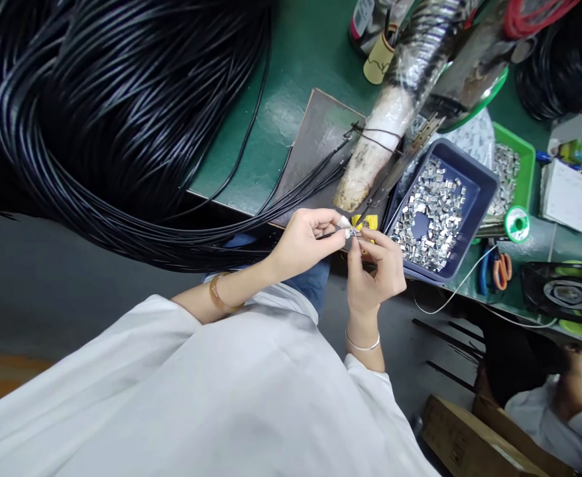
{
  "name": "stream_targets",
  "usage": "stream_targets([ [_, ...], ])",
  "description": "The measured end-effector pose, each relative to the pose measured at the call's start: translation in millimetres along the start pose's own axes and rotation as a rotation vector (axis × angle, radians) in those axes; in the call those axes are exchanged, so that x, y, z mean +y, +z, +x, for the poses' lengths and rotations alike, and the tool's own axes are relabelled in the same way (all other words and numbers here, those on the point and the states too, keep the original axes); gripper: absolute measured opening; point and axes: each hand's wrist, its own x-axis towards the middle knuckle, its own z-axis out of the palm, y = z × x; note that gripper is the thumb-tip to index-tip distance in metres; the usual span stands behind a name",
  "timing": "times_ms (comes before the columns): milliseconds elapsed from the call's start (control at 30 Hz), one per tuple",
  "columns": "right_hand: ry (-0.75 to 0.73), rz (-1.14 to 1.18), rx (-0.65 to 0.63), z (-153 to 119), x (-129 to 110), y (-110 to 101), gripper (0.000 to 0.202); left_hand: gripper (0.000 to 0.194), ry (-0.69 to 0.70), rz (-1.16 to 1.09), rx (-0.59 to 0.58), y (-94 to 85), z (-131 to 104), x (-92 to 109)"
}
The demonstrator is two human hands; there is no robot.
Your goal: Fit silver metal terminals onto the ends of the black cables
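Note:
My left hand [301,242] pinches a thin black cable between thumb and forefinger; white coverings wrap those fingertips. Facing it, the fingers of my right hand [378,275] are closed on a small silvery metal piece [354,232] at the cable's end. Whether the piece is seated on the cable is too small to tell. Just beyond my fingertips sits a yellow object [370,220], partly hidden. To the right of my right hand, a dark blue tray [480,199] holds many small shiny metal shells [433,218].
A big coil of black cable [136,99] fills the left, its strands running along the green table [291,66]. A plastic-wrapped duct [370,152] reaches over a grey board [315,132]. Rightward are a green tray [528,165], solder spool [517,224], pliers [502,270] and another person's arm [572,391].

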Motion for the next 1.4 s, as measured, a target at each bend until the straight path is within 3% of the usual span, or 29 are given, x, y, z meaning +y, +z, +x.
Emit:
stream_targets([
  [333, 0.092, 0.065, 0.009, 8, -1, 2, 0.016, 0.011, 0.048, 0.026, 0.115, 3.6, 1, 0],
  [733, -0.005, 0.130, -0.026, 1, -1, -1, 0.023, 0.012, 0.004, 0.005, 0.018, -1.0, -2, 3],
  [867, 0.097, 0.178, -0.040, 0, 0, -5, 0.020, 0.012, -0.040, 0.039, -0.019, -1.5, -4, 7],
  [967, 0.192, 0.243, 0.108, 8, 0, -12, 0.014, 0.012, -0.051, 0.141, -0.114, -5.2, -7, 11],
  [1100, 0.035, 0.229, 0.533, 24, -5, -31, 0.005, 0.012, 0.037, 0.459, -0.405, -18.3, -17, 16],
  [1167, 0.109, 0.210, 0.526, 29, -6, -44, 0.011, 0.013, 0.085, 0.549, -0.461, -26.3, -22, 17],
  [1233, 0.298, 0.159, 0.291, 30, -1, -56, 0.018, 0.013, 0.165, 0.559, -0.318, -33.7, -24, 17],
  [1300, 0.463, 0.066, 0.031, 29, 10, -65, 0.012, 0.015, 0.304, 0.632, -0.064, -40.2, -20, 15],
  [1367, 0.501, -0.087, -0.076, 30, 29, -69, 0.013, 0.015, 0.429, 0.836, 0.145, -45.4, -12, 14],
  [1400, 0.488, -0.182, -0.096, 32, 40, -69, 0.015, 0.015, 0.454, 0.964, 0.193, -47.5, -6, 13],
])
